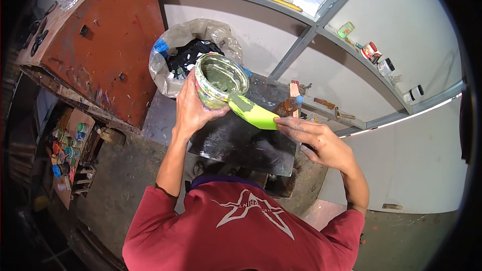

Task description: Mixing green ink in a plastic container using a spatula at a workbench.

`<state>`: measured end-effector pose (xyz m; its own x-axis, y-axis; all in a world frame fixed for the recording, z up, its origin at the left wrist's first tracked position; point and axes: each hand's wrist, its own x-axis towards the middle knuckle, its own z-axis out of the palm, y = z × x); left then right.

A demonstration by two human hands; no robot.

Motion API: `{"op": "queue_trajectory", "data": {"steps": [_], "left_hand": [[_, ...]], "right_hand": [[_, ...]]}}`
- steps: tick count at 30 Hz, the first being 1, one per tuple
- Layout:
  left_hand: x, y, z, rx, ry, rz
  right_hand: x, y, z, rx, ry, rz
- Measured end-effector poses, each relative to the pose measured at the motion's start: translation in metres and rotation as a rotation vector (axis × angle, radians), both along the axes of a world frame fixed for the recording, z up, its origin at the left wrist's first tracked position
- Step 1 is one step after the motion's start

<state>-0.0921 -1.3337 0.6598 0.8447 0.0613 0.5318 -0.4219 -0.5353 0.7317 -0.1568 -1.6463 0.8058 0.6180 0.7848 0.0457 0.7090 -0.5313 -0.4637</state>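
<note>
Our left hand [193, 110] curls around the paint-smeared tub [213, 99], which we hold above the dark table [221, 143]. Our right hand [321, 143] pinches the lime-green scraper [257, 116] by its fingertips (the thumb stands apart), the grey-green-coated end at the tub's rim.

Lime-green scraper [254, 114] (smeared grey-green).

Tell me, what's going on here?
A person in a red T-shirt holds a round, colour-smeared tub of grey-green paste in the left hand. The right hand holds a flat, bright yellow-green spatula by one end; its other end, coated grey-green, is at the tub's rim. Both are above a dark, flat tabletop. Beyond the tub is an open, clear plastic bag holding dark scraps.
</note>
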Motion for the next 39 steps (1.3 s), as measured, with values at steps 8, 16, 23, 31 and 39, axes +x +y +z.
{"op": "queue_trajectory", "data": {"steps": [8, 16, 23, 31, 39], "left_hand": [[0.004, -0.010, -0.005, 0.086, 0.000, 0.013], [0.011, -0.016, -0.020, 0.183, -0.007, 0.044], [0.012, -0.015, -0.009, -0.010, 0.084, -0.025], [0.014, 0.000, -0.041, -0.931, 0.539, -0.545], [0.008, -0.002, -0.082, -1.496, 0.590, -0.938]], "right_hand": [[-0.006, -0.002, 0.003, -0.005, 0.042, -0.030], [-0.011, -0.003, 0.003, 0.002, 0.012, -0.046], [-0.012, -0.007, 0.016, 0.244, -0.097, -0.306], [0.005, -0.040, -0.005, 0.416, 0.087, -0.408], [0.026, 0.000, -0.093, 1.092, 0.324, -0.574]]}}
